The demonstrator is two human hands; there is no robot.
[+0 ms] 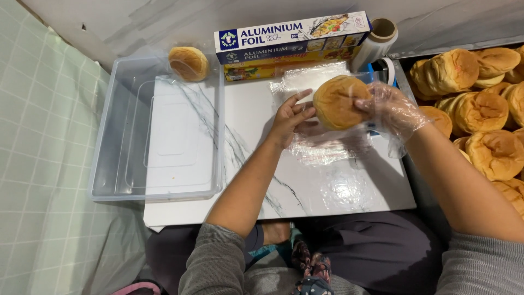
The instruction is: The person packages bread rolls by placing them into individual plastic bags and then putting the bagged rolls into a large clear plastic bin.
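Golden bun (334,102) gripped by gloved right hand (390,109); bare left hand (290,117), open, flattens plastic wrap (322,145). Centring the bun probably wraps best.

Round golden-brown bread bun (334,102) held tilted above my clear plastic wrap sheet (322,145), which lies crinkled flat on the white marble-pattern bench (262,180).
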